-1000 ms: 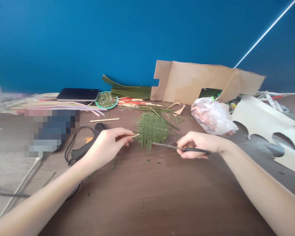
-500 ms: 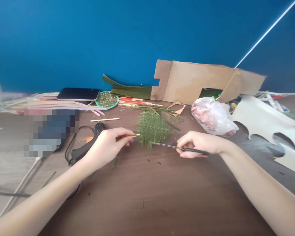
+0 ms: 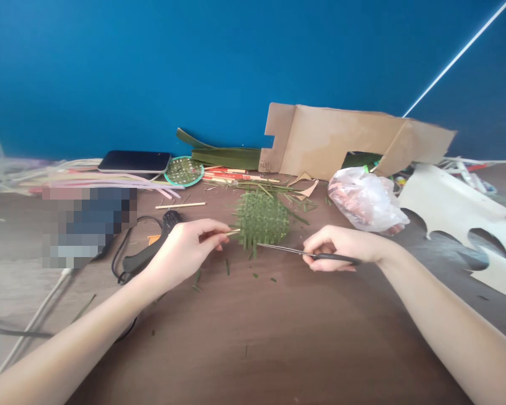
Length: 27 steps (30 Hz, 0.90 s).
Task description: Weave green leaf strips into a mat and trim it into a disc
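My left hand [image 3: 198, 242] pinches a thin pale stick [image 3: 233, 232] whose far end meets the left side of a green mat woven from leaf strips [image 3: 263, 218]. The mat is held up over the table, with loose strip ends along its lower and left edges. My right hand [image 3: 339, 247] is closed around the dark handles of a pair of scissors [image 3: 284, 248]. Their blades point left, look nearly closed, and have their tips at the mat's lower edge. Small green clippings [image 3: 255, 275] lie on the table below.
Left of my left hand lies a black glue gun [image 3: 145, 253] with its cord. Behind are a phone [image 3: 134, 161], a round woven piece with a teal rim [image 3: 184, 171] and a folded cardboard sheet [image 3: 329, 138]. A plastic bag [image 3: 366, 199] and white cut-out sheets [image 3: 451, 202] stand right.
A green clipping has dropped from the mat's lower edge and now appears on the table below its left side. The hands have hardly moved.
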Available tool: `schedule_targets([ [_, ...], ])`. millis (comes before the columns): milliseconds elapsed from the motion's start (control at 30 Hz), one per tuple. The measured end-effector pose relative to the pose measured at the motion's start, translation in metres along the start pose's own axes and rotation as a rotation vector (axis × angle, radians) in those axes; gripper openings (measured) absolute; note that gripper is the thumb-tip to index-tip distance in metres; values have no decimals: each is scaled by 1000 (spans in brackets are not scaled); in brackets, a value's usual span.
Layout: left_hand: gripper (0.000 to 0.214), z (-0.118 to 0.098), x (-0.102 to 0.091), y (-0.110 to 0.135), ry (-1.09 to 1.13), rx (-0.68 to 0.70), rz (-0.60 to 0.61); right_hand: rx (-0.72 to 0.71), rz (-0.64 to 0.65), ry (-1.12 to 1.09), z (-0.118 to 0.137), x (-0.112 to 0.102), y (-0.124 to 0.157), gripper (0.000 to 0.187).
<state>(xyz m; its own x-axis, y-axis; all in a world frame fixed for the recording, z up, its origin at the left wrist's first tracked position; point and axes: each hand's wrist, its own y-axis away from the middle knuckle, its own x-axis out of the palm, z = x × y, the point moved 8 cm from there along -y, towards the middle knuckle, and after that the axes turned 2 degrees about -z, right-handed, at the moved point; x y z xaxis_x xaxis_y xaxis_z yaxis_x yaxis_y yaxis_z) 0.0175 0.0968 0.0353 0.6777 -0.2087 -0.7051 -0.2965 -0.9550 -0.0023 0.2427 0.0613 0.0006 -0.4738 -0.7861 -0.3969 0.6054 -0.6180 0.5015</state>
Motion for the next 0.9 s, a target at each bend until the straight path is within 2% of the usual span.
schedule_targets([
  [500,22,1,3,2,-3,-16,15,-23,6,-4,5,3,-2,27],
  [900,23,-1,5,3,26,-29,25,-30,-29,84,6,1,-3,25],
])
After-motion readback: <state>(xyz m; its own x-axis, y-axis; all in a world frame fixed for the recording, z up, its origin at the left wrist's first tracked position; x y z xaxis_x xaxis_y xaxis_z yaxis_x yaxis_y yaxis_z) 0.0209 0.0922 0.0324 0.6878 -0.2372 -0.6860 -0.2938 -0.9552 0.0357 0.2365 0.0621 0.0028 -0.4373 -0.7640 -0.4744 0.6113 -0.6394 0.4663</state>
